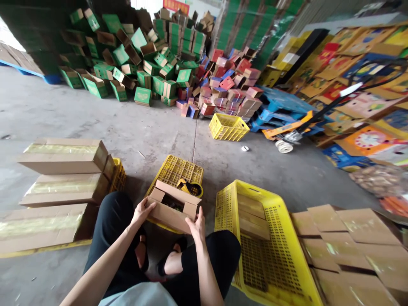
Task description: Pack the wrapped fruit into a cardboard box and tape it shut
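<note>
Left hand [142,211] grips the left end of the open cardboard box [173,207], forearm angled up-right; right hand [197,225] clasps its right end, fingers up; tape dispenser [190,187] just behind.

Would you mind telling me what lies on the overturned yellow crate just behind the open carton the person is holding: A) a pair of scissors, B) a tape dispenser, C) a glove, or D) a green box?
B: a yellow tape dispenser rests on the overturned yellow crate just behind the open carton, which the left hand and right hand grip at its ends.
</note>
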### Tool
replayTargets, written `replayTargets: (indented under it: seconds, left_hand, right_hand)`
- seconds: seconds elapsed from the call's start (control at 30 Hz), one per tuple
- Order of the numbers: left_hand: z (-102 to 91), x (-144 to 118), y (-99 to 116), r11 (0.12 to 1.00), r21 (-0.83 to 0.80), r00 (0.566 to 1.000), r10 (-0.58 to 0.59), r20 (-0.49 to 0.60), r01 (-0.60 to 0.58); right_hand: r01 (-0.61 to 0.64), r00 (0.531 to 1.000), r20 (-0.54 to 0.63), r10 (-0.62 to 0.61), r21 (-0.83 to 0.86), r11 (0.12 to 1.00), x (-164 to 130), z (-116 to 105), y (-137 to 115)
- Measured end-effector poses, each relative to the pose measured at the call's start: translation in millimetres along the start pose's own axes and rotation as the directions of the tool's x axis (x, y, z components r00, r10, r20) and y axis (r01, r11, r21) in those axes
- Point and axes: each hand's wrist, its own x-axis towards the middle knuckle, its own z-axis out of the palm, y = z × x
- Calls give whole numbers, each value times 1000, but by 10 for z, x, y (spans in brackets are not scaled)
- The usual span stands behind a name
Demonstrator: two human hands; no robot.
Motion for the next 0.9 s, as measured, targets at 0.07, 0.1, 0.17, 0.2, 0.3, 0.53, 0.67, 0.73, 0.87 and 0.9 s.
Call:
replayTargets:
  seconds: [0.07,0.1,0.17,0.2,0.3,0.53,0.67,0.73,0.87,0.9]
  left_hand:
    - [11,20,-12,999,-41,1000,5,9,-4]
    - [16,31,-22,998,-60,1000,5,11,-5]
    - [28,55,-38,998,-70,1000,1,-4,-2]
    - [33,65,-43,998,-68,1000,3,-11,-4]
    - [46,89,-40,999,-42,1000,0,-25,-1]
    - [50,82,-3,999,-34,999,-21,-36,20]
    - [44,53,35,999,-37,999,-2,-43,0]
    - [45,38,50,999,-39,999,2,-43,-4]
    - [61,15,47,999,-31,998,-11,-68,9]
    - [66,14,47,1000,-20,997,6,-79,-8]
  right_hand:
    - [32,999,13,-32,-5,999,59,-20,-38]
    - [49,999,16,-49,-10,999,81,-30,-52]
    - [91,996,17,-91,-20,996,111,-50,-73]
    - [112,994,16,-112,-24,993,120,-62,-80]
    - [151,988,24,-150,-29,988,135,-99,-95]
    - [171,984,56,-171,0,985,127,-157,-120]
    - [156,987,32,-156,19,988,104,-153,-110]
    - [142,989,40,-143,28,989,91,-150,-99]
    - [117,991,57,-118,25,993,70,-160,-101]
    - [114,992,60,-115,22,993,66,-166,-108]
